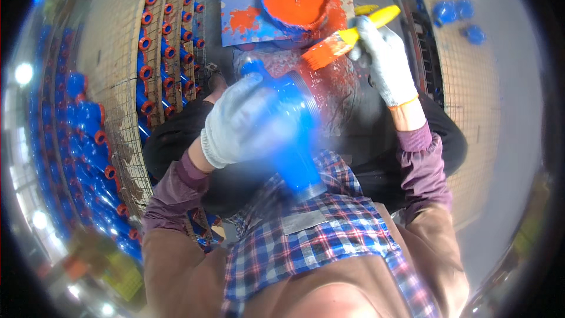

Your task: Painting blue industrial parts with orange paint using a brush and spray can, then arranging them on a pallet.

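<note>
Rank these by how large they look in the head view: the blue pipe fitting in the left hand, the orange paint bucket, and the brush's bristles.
1. Blue pipe fitting, though it is blurred and nearer the camera.
2. Orange paint bucket.
3. Brush bristles, clearly smallest.

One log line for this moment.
left hand: holds blurred blue pipe fitting | right hand: holds yellow-handled brush | orange paint bucket: open

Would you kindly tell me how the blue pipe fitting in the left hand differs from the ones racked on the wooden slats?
The held blue pipe fitting is motion-blurred, with no orange showing; the racked blue fittings lie in rows with orange-painted ends. The held one looks far larger, being nearer the camera. Both are blue.
</note>
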`<state>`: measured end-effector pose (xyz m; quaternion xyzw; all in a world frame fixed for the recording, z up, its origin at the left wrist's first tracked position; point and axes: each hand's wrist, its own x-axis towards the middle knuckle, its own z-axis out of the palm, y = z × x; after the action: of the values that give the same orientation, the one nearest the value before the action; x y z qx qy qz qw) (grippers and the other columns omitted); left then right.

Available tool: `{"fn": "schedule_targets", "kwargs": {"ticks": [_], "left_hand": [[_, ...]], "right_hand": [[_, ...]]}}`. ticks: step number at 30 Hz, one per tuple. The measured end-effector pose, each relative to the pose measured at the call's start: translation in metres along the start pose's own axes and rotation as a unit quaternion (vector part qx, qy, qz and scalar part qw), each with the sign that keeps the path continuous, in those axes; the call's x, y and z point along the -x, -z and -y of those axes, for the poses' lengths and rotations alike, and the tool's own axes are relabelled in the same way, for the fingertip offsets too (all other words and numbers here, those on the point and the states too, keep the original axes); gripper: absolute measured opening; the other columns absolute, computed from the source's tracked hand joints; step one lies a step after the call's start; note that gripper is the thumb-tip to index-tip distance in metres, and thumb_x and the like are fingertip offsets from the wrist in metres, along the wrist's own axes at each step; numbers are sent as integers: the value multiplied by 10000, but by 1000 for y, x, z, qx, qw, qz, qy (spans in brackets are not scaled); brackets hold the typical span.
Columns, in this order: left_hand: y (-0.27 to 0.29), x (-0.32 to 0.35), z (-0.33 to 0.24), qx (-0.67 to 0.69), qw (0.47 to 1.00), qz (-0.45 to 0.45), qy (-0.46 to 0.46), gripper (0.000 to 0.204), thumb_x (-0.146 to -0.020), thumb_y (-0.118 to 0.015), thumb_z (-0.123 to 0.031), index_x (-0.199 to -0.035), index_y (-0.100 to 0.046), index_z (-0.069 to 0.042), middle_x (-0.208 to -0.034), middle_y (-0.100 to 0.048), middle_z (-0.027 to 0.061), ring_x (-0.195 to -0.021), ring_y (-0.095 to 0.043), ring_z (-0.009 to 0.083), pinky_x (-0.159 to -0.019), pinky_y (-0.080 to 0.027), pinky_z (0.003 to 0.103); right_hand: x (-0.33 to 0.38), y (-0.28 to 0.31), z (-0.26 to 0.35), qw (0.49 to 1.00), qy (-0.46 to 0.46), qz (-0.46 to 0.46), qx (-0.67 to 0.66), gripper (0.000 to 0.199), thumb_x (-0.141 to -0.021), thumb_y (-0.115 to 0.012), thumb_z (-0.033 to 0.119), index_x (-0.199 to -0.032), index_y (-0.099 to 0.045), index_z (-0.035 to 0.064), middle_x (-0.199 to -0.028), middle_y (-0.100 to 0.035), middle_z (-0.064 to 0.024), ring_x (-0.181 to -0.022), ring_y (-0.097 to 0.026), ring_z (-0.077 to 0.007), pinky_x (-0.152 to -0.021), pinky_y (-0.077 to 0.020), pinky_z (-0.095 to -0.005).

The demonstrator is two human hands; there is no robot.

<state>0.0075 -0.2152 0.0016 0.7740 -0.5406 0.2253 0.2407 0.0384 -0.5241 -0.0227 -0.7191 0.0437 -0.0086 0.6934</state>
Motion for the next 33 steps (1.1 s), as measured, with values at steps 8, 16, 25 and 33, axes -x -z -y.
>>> {"fn": "schedule_targets", "kwargs": {"ticks": [8, 16, 25, 33], "left_hand": [[4, -24, 8, -72, 962, 125, -231, 450, -883, -682, -437, -1289, -591, -266, -1348, -475, 118, -1182, -537, 487, -870, -585, 625], [2, -21, 7, -51, 978, 127, -157, 514, -798, -788, -288, -1278, -604, -277, -1351, -515, 137, -1147, -567, 469, -882, -587, 583], [-28, -2, -31, 68, 971, -19, 227, 904, -596, -972, -284, -1349, -532, -44, -1286, -592, 158, -1142, -630, 317, -995, -513, 442], [-57, -11, -51, 571, 470, -236, 630, 461, -953, -691, -306, -1292, -577, -15, -1151, -666, 124, -1071, -676, 236, -927, -583, 417]], "right_hand": [[-14, -37, 3, 978, 92, 80, 169, 472, -1021, -597, 416, -1049, -704, -43, -865, -692, -186, -809, -677, -300, -738, -513, -414], [27, -24, 25, 922, 321, -30, 215, 247, -1017, -639, 203, -1126, -671, -17, -944, -686, -157, -779, -676, -294, -691, -536, -368], [78, -21, 23, 907, 403, -30, 119, 212, -861, -744, 64, -1069, -731, 27, -968, -721, -134, -832, -699, -300, -737, -560, -357], [95, -4, 4, 884, 396, 2, 251, 315, -762, -797, 152, -1069, -735, 119, -985, -710, -129, -847, -690, -326, -742, -545, -392]]}}
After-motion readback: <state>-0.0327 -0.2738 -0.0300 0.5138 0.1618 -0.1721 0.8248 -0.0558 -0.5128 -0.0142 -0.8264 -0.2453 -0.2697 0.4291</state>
